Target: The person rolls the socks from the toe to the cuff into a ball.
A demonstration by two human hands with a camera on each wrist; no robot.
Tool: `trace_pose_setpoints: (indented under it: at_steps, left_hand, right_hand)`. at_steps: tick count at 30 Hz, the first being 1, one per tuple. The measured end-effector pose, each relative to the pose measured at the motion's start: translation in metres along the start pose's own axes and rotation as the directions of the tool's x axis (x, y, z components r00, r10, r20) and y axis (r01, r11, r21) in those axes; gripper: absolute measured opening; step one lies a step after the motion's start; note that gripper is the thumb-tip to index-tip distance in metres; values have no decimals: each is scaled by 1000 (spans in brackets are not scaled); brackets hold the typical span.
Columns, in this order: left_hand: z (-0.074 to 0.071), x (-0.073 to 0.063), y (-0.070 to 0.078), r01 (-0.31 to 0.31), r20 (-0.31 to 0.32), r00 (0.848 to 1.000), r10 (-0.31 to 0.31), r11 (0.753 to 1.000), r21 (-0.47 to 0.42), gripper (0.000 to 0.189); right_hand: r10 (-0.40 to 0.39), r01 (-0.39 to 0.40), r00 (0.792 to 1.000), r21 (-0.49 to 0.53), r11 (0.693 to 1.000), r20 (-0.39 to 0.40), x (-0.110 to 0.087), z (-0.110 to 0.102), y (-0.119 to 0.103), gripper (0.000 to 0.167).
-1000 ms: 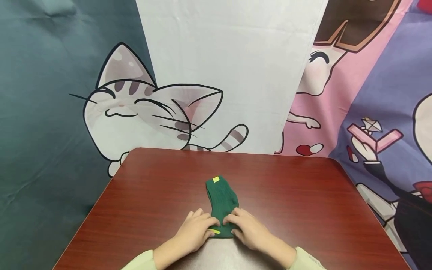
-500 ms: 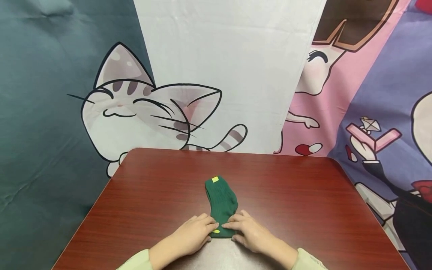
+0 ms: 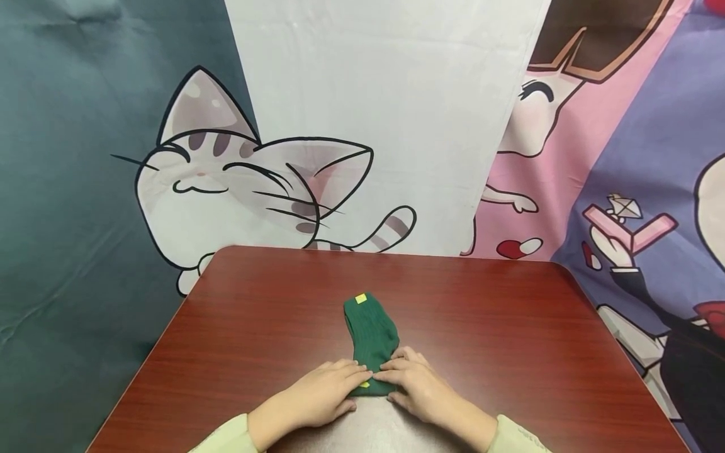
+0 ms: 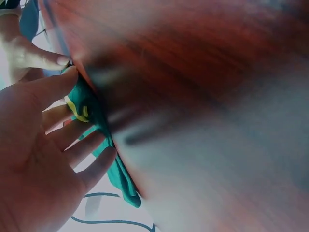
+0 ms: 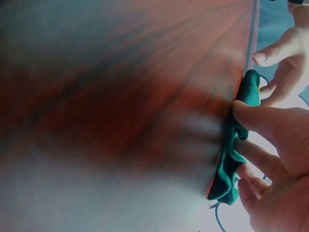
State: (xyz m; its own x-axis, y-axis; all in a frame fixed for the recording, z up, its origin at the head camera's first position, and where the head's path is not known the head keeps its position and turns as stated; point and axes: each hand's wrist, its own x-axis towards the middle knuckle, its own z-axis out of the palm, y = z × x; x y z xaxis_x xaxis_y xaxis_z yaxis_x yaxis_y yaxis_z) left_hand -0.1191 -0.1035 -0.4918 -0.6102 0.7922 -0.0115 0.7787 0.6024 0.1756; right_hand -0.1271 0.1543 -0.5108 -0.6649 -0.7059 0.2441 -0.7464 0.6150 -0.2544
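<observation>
A dark green sock lies flat on the table, pointing away from me, with a yellow patch at its far end and another yellow mark near the close end. My left hand rests on the near left part with straight fingers; its thumb is off the sock. My right hand holds the near right edge between thumb and fingers. In the right wrist view the sock bunches between thumb and index finger. Seen from the left wrist, the sock lies beneath the fingers, partly covered.
The reddish-brown wooden table has rounded far corners. Directly behind it hangs a cloth backdrop printed with a cartoon cat and other figures.
My left fingers have straightened and now lie flatter on the sock's near end, the thumb drawn back off it. My right hand stays at the right edge with little movement.
</observation>
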Motion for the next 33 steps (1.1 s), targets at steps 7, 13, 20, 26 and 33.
trace_pose_setpoints:
  at_steps: [7, 13, 20, 26, 33]
  left_hand:
    - [0, 3, 0, 18, 8, 1000, -18, 1000, 20, 52]
    - [0, 3, -2, 9, 1, 1000, -9, 1000, 22, 51]
    - [-1, 4, -3, -11, -22, 1000, 11, 1000, 30, 49]
    - [-3, 10, 0, -29, -52, 998, 32, 999, 45, 48]
    - [3, 19, -2, -1, -58, 998, 5, 998, 62, 37]
  right_hand:
    - [-54, 53, 998, -87, 995, -10, 1, -1, -4, 38]
    - [-62, 63, 998, -55, 996, 30, 1, -2, -5, 37]
    - [-15, 12, 997, 44, 999, 71, 2, -2, -2, 37]
    - [23, -32, 997, 120, 992, 72, 5, -2, 2, 39]
    - [55, -70, 993, 136, 988, 108, 7, -4, 4, 40]
